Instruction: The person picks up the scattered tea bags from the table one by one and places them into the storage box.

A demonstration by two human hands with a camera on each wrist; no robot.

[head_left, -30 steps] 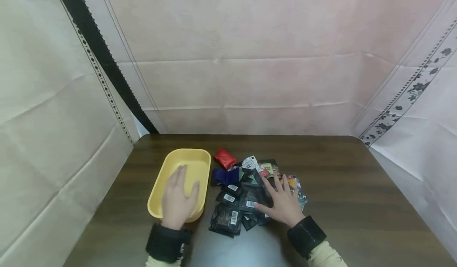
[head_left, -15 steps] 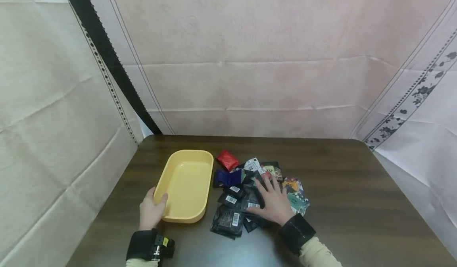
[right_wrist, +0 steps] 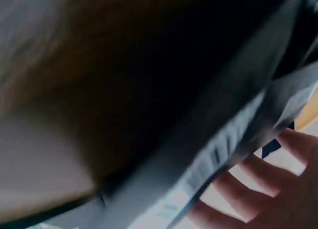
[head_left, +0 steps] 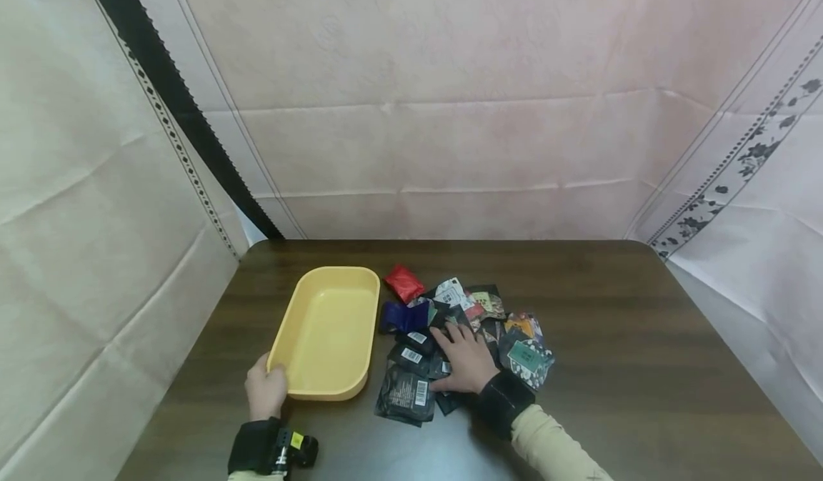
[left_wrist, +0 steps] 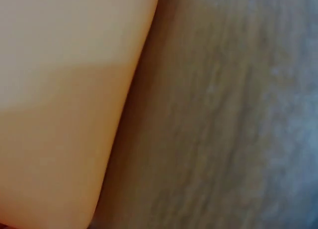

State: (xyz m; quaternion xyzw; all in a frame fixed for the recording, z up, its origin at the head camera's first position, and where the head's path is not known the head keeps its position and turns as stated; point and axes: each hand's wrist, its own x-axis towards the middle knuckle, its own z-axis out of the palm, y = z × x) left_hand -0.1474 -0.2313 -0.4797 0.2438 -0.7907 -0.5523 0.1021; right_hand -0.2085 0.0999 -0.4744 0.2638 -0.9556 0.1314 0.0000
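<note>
A yellow plastic tray stands on the left part of the table, with nothing inside it. My left hand grips its rim at the near left corner; the left wrist view is filled by the tray's pale wall and wood. To the right lies a pile of small flat packets, mostly black packets with white barcode labels. On top of them rests my right hand, fingers spread. Close up in the right wrist view, the fingers lie along a blurred dark packet.
A red packet and a dark blue one lie beside the tray's right side. Further right are a packet with a teal label and other colourful ones. The brown wooden table ends at pale hanging cloth.
My left hand has moved from over the tray to its near left corner and taken hold of the rim. The right hand has slid leftward across the packets, uncovering the teal-labelled one.
</note>
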